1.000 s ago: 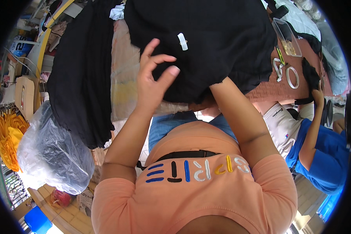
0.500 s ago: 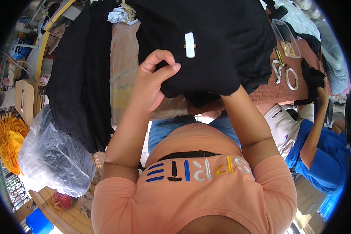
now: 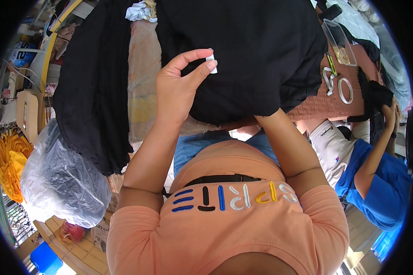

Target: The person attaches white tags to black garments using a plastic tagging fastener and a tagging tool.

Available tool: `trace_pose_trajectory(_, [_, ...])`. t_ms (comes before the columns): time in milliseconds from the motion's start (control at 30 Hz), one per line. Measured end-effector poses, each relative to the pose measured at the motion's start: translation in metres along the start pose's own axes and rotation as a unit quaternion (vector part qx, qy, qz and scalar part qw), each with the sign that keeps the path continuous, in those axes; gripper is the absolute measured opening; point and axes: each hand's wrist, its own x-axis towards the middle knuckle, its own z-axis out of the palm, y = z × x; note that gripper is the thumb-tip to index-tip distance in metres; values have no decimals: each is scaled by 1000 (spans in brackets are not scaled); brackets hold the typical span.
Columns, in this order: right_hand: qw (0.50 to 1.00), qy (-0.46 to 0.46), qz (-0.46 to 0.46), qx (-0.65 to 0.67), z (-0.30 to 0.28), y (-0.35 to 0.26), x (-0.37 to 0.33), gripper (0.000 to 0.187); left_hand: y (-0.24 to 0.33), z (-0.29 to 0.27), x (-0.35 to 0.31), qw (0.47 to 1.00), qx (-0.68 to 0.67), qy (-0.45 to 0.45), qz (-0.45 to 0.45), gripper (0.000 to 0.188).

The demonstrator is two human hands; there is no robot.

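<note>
A large black garment (image 3: 252,50) is spread over the work surface in front of me. My left hand (image 3: 179,89) is raised over it, thumb and forefinger pinched on a small white label (image 3: 212,62) sewn to the cloth. My right forearm (image 3: 289,146) runs up under the garment's lower edge, and my right hand is hidden beneath the cloth, so I cannot tell what it grips.
More black cloth (image 3: 94,87) hangs to the left beside a clear plastic sheet (image 3: 142,78). A bulging plastic bag (image 3: 62,178) and yellow fabric (image 3: 7,165) lie at lower left. At right is a brown table (image 3: 326,103) with a clear box (image 3: 339,43), and a person in blue (image 3: 376,174).
My left hand has lifted off the garment's fold and closed its thumb and forefinger on the white label. The garment has shifted up and now covers my right hand.
</note>
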Motion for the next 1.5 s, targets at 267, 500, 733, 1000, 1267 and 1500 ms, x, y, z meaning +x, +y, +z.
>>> trace_pose_trajectory(267, [1000, 4, -6, -5, 5, 5, 0, 35, -3, -8, 5, 999, 44, 6, 28, 16])
trace_pose_trajectory(500, [1000, 9, -8, -6, 7, 9, 1, 37, -1, -9, 5, 1000, 18, -6, -1, 18])
trace_pose_trajectory(733, [1000, 16, -9, 2, 10, 14, 0, 39, 1, -9, 4, 1000, -2, -11, -12, 20])
trace_pose_trajectory(1000, [995, 12, -28, -93, 9, 2, 0, 41, 2, -11, 3, 999, -14, -19, -36, 21])
trace_pose_trajectory(1267, [996, 24, 24, 81, 15, -5, -1, 42, 2, -13, 1, 997, -45, -30, -54, 22])
trace_pose_trajectory(1500, [1000, 14, 2, 16, 6, -5, 0, 43, 7, -12, 0, 997, -37, -30, -53, 22])
